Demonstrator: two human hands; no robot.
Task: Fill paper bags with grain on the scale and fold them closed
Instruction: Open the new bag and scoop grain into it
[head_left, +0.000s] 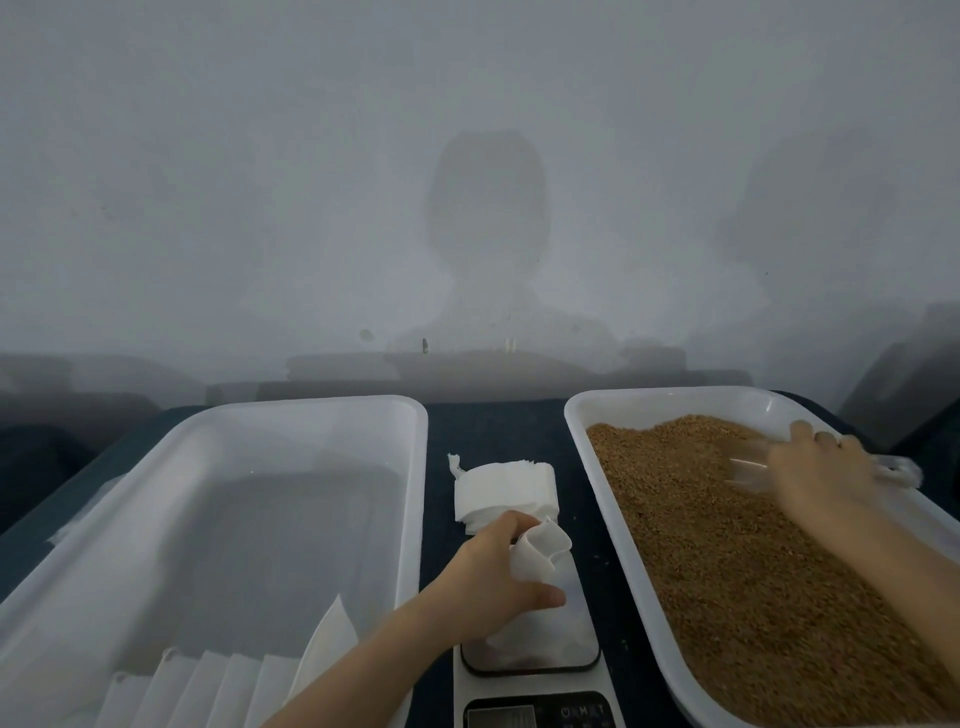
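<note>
Scooping stage: right hand grasps clear scoop, dug into grain in right tray. Left hand grips open paper bag, upright on scale. Next move, likely: carry scoop across, tip into bag mouth without spilling. Left bin holds white bags at near end. Spare bag stack on desk between containers.

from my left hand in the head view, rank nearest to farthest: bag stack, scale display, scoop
1. bag stack, just beyond the left hand holding the open bag
2. scale display, on the person's side
3. scoop, far right in the grain tray, in the right hand
</note>
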